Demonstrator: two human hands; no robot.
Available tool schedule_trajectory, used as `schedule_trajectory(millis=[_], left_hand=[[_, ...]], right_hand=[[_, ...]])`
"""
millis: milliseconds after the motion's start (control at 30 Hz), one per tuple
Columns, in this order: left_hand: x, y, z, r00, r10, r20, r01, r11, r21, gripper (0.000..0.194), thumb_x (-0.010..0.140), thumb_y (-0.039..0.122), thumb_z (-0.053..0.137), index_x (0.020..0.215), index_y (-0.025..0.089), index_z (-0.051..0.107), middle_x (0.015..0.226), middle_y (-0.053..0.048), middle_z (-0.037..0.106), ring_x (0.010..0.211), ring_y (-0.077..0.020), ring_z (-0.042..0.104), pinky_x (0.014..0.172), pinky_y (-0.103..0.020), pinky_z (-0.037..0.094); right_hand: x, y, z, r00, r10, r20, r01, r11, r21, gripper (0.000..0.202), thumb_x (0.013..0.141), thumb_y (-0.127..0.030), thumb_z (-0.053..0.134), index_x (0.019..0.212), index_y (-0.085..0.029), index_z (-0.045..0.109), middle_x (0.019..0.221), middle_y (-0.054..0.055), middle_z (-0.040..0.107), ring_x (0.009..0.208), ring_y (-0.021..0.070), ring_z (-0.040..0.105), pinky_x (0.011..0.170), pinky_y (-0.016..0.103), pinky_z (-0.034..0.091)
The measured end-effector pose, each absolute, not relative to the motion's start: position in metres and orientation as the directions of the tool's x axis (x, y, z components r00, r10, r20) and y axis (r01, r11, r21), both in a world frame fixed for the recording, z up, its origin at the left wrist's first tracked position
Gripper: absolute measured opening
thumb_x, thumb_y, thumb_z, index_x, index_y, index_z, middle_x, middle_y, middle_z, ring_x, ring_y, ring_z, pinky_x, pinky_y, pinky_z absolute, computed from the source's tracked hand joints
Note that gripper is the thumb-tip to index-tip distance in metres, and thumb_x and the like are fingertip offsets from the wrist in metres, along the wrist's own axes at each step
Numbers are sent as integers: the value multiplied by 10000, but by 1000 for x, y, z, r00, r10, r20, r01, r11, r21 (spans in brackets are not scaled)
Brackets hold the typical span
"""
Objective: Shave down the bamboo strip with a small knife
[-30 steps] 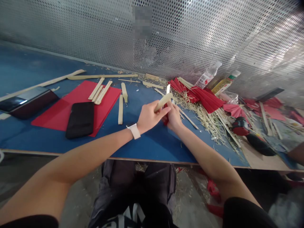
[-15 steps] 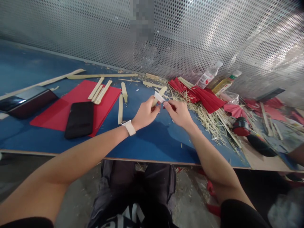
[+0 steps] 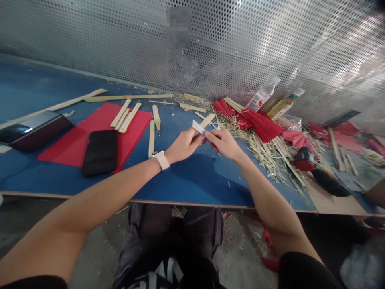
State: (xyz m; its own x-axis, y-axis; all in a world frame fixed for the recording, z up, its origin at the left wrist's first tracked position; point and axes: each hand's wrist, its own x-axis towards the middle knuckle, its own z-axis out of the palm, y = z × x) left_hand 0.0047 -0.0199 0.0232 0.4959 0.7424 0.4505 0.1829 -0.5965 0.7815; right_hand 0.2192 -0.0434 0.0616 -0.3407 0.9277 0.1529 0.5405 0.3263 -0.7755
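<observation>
While the left hand (image 3: 184,145) is curled closed around one pale strip (image 3: 208,119), the right hand (image 3: 225,143) pinches one flat blade (image 3: 197,127) between thumb and bent fingers. Both hands and what they hold are to the right of the red paper (image 3: 72,146). The blade crosses the strip; whether its edge touches cannot be told. On the red paper lie three short strips (image 3: 130,117) and one flat black object (image 3: 100,153). Just right of it are two more short pieces (image 3: 152,139); beyond it, two long slats (image 3: 129,97). Well to its right are two bottles, one clear (image 3: 262,98), one holding yellow liquid (image 3: 283,106).
</observation>
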Motion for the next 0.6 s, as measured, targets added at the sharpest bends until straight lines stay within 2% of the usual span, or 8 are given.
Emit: schedule_trajectory(millis=[200, 400, 600], left_hand=[[3, -19, 21, 503, 723, 473, 205, -631, 748, 178, 1144, 346, 549, 1116, 195, 639, 887, -69, 787, 673, -170, 658, 628, -325, 467], [3, -18, 21, 528, 708, 469, 229, -650, 725, 226, 1161, 375, 544, 1080, 194, 652, 767, -36, 706, 594, -157, 584, 586, -327, 406], [2, -16, 19, 551, 695, 462, 216, -654, 725, 195, 1163, 357, 541, 1150, 194, 646, 902, -72, 764, 695, -186, 664, 652, -334, 468]], right_hand=[[222, -41, 58, -356, 919, 166, 536, 347, -770, 762, 1015, -917, 527, 812, -209, 721, 543, -25, 522, 506, 127, 471, 530, 310, 357], [225, -40, 58, -371, 917, 148, 535, 341, -773, 744, 1031, -886, 542, 775, -208, 711, 541, -23, 516, 507, 124, 473, 523, 307, 357], [225, -40, 60, -387, 913, 127, 539, 337, -772, 768, 1010, -917, 544, 763, -208, 706, 539, -19, 518, 511, 127, 489, 517, 301, 357]])
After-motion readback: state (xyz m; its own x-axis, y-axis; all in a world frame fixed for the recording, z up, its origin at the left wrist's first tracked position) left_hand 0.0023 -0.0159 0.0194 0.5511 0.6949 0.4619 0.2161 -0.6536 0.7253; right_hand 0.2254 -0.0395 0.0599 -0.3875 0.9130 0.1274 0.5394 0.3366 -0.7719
